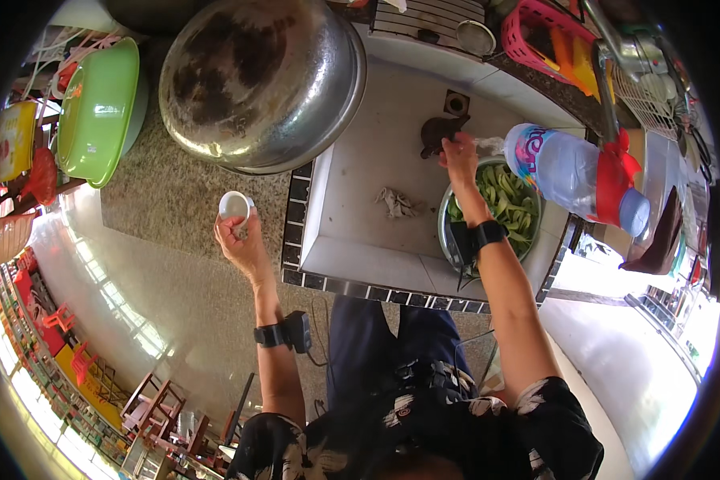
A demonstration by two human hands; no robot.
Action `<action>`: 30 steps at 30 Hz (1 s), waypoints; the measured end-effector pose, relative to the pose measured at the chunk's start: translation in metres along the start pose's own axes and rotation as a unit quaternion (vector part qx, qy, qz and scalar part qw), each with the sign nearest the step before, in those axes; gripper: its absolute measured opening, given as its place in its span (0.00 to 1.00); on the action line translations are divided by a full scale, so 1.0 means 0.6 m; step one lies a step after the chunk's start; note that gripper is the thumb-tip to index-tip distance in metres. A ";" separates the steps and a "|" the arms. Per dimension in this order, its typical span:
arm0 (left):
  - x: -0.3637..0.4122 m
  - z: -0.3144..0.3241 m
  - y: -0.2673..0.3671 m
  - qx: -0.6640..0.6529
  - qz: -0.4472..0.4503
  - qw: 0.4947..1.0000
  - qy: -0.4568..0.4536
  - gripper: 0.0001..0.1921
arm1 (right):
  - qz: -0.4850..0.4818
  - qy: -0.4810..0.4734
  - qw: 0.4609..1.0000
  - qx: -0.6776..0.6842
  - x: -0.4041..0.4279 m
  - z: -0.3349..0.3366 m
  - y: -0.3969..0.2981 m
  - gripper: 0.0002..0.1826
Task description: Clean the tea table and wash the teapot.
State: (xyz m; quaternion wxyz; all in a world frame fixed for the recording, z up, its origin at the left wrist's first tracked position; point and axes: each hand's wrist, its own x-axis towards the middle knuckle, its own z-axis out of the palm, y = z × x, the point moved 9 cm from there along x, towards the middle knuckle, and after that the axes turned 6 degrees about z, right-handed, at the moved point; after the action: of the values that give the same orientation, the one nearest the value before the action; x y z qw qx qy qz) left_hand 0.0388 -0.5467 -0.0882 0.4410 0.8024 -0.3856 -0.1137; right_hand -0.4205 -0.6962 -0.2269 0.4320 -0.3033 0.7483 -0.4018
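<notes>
A small white cup (234, 206) is pinched in the fingers of my left hand (242, 240), above the stone counter to the left of the sink. My right hand (461, 157) reaches into the tiled sink (360, 168) and grips a small dark brown teapot (437, 135). Clear water (489, 144) shows beside that hand, at the mouth end of a large plastic bottle (558, 171). Under my right forearm a metal basin (445, 231) holds green leafy vegetables (507, 204). A crumpled wet rag or scrap (396, 203) lies on the sink floor.
A big upturned metal basin (264, 84) covers the back of the counter (174, 204). Red plastic ties the bottle near the faucet (606, 96). A pink basket (525, 39) and a strainer (475, 38) sit behind the sink. Green basin (99, 114) stands at left.
</notes>
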 end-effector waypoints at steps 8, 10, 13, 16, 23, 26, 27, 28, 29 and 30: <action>-0.002 0.006 0.020 0.040 0.022 0.999 0.006 0.19 | -0.198 0.020 0.949 -0.244 0.037 0.004 -0.033 0.16; -0.019 -0.004 0.048 0.041 0.061 0.997 0.038 0.23 | -0.223 0.024 0.942 -0.251 0.027 0.005 -0.042 0.16; -0.064 -0.005 0.127 0.185 0.128 0.971 0.083 0.31 | -0.212 0.031 0.937 -0.277 0.003 -0.014 -0.058 0.15; -0.115 0.092 0.178 -0.080 0.127 0.984 -0.099 0.26 | -0.139 0.002 0.939 -0.314 -0.032 -0.010 -0.067 0.15; -0.210 0.472 0.150 -0.027 0.120 0.926 -0.358 0.25 | -0.128 -0.018 0.954 -0.269 -0.083 -0.011 -0.058 0.14; -0.226 0.559 0.178 -0.031 -0.004 0.928 -0.371 0.29 | -0.157 -0.001 0.945 -0.286 -0.076 -0.060 -0.058 0.14; -0.220 0.580 0.174 -0.031 -0.004 0.929 -0.368 0.29 | -0.159 -0.004 0.945 -0.285 -0.080 -0.060 -0.059 0.14; -0.233 0.609 0.142 -0.062 -0.121 0.900 -0.415 0.32 | -0.165 -0.002 0.943 -0.288 -0.086 -0.059 -0.061 0.14; -0.250 0.634 0.104 -0.092 -0.236 0.856 -0.450 0.34 | -0.173 -0.006 0.942 -0.287 -0.092 -0.049 -0.065 0.14; -0.238 0.649 0.071 -0.089 -0.236 0.864 -0.437 0.34 | -0.180 -0.016 0.943 -0.279 -0.101 -0.029 -0.075 0.14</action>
State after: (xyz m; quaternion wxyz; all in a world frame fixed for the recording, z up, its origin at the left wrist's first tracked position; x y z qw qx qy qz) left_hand -0.2833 -0.6985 -0.3046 0.2574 0.6949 -0.3264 -0.5869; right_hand -0.4046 -0.6640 -0.1583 0.2625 -0.5482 0.7560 -0.2429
